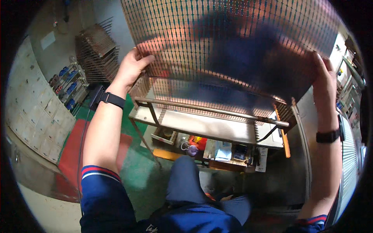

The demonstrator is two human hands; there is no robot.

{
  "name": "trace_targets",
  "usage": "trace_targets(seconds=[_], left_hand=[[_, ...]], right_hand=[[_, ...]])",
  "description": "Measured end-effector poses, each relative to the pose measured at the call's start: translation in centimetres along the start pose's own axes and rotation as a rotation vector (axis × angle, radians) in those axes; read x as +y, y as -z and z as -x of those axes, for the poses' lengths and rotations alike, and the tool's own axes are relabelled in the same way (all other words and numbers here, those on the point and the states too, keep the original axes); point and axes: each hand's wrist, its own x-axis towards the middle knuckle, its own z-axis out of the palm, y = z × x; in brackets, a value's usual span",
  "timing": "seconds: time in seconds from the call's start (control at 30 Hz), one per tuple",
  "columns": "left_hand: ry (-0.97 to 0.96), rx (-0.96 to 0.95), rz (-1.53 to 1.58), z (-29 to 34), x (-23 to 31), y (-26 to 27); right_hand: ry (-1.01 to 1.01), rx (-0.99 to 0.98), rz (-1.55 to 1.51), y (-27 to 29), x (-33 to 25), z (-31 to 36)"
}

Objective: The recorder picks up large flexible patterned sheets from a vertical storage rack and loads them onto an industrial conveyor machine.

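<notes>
In front of me stands a large, shiny copper-coloured panel (175, 23) with a dark green grid pattern, which mirrors a blurred dark-blue shape. My left hand (134, 68) is closed on its left edge, with the thumb on the near face. At the right edge, my right hand (325, 73) grips the same panel, its fingers partly hidden. The lower edge of the panel is over a slotted rack (138, 88) with rows of narrow teeth; whether it sits in a slot I cannot tell. A metal bar (210, 110) runs along the rack's near side.
Below the rack, drawers (165, 136) hold papers (223, 150) and small items, with a purple object (190, 148) beside them. Wire racks (99, 50) are stacked at the back left, near pale lockers (35, 101). A red patch (75, 159) marks the green floor (145, 182).
</notes>
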Motion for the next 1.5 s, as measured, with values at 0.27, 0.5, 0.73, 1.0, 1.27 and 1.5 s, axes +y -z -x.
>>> trace_targets(seconds=[0.27,0.5,0.73,1.0,1.27,1.5], left_hand=[[0.000,-0.030,-0.043,-1.5,-3.2,2.1],[0.031,-0.039,-0.014,-1.7,-2.9,1.1],[0.024,0.063,-0.180,-1.4,-3.2,1.3],[0.092,0.104,-0.273,-1.9,-3.4,1.6],[-0.127,0.333,-0.412,-1.6,-3.6,3.8],[-0.332,0.036,-0.507,2.8,0.9,-6.6]], right_hand=[[-0.065,-0.012,0.049,-3.1,3.1,-2.9],[-0.038,-0.029,0.008,-2.2,4.5,-3.8],[-0.096,-0.113,0.013,-0.7,6.5,-2.5],[-0.194,-0.055,0.669,15.2,4.5,-1.5],[-0.060,-0.075,1.711,34.8,-4.6,2.5],[-0.195,-0.135,2.131,48.2,-9.6,6.8]])
